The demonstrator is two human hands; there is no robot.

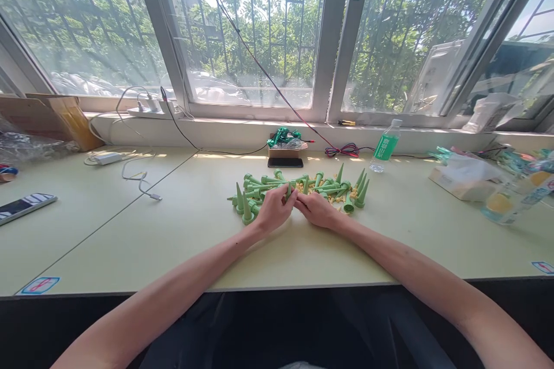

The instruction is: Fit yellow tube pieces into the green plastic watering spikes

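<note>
My left hand (pixel 276 207) is closed around a green plastic cone-shaped spike (pixel 289 190), its pointed tip showing above the fingers. Touching or nearly touching it, my right hand (pixel 318 209) has its fingertips pinched together at the spike's side. Whatever those right fingertips hold is hidden or too small to name. Just beyond both hands lies a spread of similar green spikes (pixel 329 187), many on their sides. A few stand point up, such as one at the left (pixel 247 210) and another at the right (pixel 362 195). Small yellow pieces (pixel 337 199) are scattered among them.
Behind the pile are a black phone (pixel 285 163) and a small box (pixel 285 153) with green items. A water bottle (pixel 385 147) stands to the right, near a tissue box (pixel 459 176). Cables (pixel 141 179) and another phone (pixel 26 207) lie at left.
</note>
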